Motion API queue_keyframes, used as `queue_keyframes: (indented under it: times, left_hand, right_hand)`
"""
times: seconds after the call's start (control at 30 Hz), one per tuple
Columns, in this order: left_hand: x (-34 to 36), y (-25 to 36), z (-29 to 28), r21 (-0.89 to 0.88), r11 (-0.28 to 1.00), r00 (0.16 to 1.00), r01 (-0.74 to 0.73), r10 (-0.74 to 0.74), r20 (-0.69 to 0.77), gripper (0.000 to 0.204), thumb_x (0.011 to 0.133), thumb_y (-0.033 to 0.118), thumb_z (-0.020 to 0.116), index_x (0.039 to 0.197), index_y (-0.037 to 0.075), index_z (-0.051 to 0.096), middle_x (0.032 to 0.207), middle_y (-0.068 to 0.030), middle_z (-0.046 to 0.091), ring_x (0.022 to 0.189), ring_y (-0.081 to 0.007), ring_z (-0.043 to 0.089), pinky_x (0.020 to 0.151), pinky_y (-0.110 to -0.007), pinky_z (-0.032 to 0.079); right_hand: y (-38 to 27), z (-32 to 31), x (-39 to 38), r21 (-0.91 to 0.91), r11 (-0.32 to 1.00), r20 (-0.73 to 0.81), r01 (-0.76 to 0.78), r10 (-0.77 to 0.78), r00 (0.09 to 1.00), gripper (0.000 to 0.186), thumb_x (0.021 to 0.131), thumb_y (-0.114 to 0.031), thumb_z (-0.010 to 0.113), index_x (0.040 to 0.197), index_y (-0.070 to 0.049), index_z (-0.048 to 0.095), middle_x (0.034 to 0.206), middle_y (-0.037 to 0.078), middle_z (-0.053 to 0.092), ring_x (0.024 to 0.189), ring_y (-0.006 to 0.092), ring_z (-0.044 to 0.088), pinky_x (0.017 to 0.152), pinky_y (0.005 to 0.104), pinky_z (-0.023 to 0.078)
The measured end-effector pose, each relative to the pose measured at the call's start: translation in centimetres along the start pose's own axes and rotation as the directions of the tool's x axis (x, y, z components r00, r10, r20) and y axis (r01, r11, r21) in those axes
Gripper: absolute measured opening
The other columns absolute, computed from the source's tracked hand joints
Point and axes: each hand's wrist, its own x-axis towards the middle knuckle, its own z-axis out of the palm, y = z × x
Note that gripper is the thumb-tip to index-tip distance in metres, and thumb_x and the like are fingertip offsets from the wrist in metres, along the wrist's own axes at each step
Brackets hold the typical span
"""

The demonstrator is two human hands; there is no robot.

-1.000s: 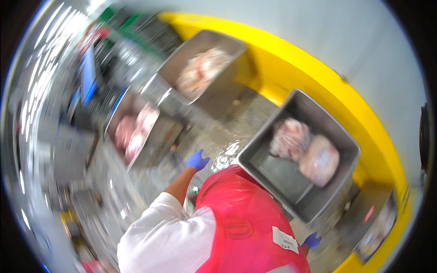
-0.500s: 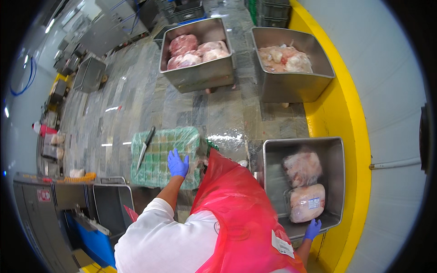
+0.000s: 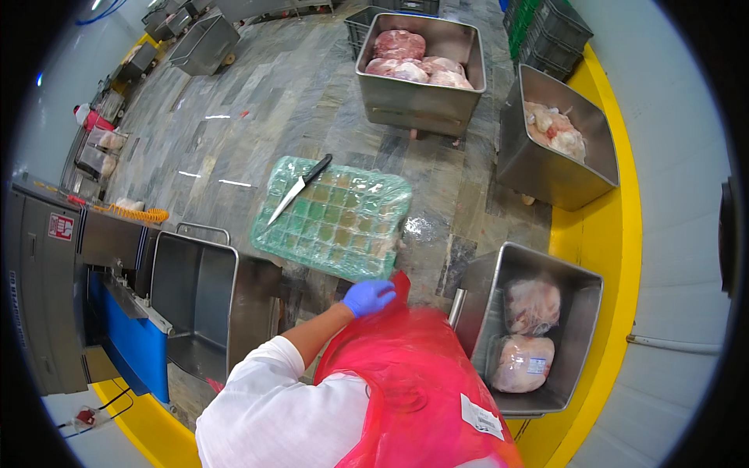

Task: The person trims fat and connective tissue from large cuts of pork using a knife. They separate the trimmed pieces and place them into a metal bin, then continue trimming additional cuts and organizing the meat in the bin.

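My left hand (image 3: 369,297), in a blue-purple glove, is at the edge of my red plastic apron (image 3: 390,343). Its fingers point right, loosely stretched out, and no object shows in them. Just beyond it stands a green crate-like block (image 3: 343,218) with a grid top, wrapped in clear plastic. A knife (image 3: 300,187) with a black handle and bright blade lies across its far left part. My right hand is out of sight. To my right, a steel tub (image 3: 573,343) holds two pieces of plastic-wrapped meat (image 3: 523,363); the nearer one bears a white label.
Ahead are a steel tub (image 3: 421,109) of red meat and another tub (image 3: 546,171) of pale meat or fat. A yellow kerb (image 3: 616,257) runs along the right wall. At left stand a deep steel bin (image 3: 195,304) and a machine with a blue panel (image 3: 129,327).
My left hand has drawn back from above the wrapped block to the apron. My right hand has left the rim of the right tub and gone from view. The view has shifted.
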Motion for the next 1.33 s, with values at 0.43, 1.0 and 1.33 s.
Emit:
queue_keyframes:
  times: [0.43,1.0,1.33]
  left_hand:
    - [-27.6,-25.1,10.0,-0.158,0.343,0.313,0.926,-0.466,0.827,0.070,0.097,0.071,0.049,0.135,0.014,0.067,0.127,-0.0137,0.072,0.103,-0.0364,0.073,0.088,-0.059,0.059]
    - [-29.9,-29.2,12.8,0.145,0.566,0.470,0.812,-0.780,0.412,0.055,0.100,0.051,0.051,0.131,0.011,0.071,0.135,-0.0189,0.069,0.121,-0.0379,0.068,0.103,-0.054,0.054]
    - [-9.2,-22.4,3.5,0.250,0.948,0.892,0.197,-0.279,0.355,0.052,0.101,0.044,0.050,0.129,0.005,0.070,0.134,-0.0213,0.068,0.125,-0.0393,0.064,0.109,-0.047,0.049]
  right_hand:
    - [-9.5,10.3,-1.5,-0.146,0.978,0.054,0.146,-0.139,0.989,0.033,0.096,-0.023,0.069,0.118,0.002,0.069,0.088,0.006,0.067,0.069,0.0158,0.058,0.059,0.0362,0.053]
    - [-11.4,11.5,-1.4,-0.036,0.968,0.116,0.248,-0.242,0.963,0.026,0.095,-0.020,0.070,0.110,0.002,0.072,0.086,0.005,0.067,0.065,0.0160,0.060,0.055,0.0349,0.055]
    - [3.2,11.9,-14.1,0.096,0.994,-0.200,0.048,-0.028,0.979,0.022,0.095,-0.019,0.069,0.099,0.002,0.074,0.079,0.006,0.067,0.063,0.0183,0.063,0.055,0.0375,0.054]
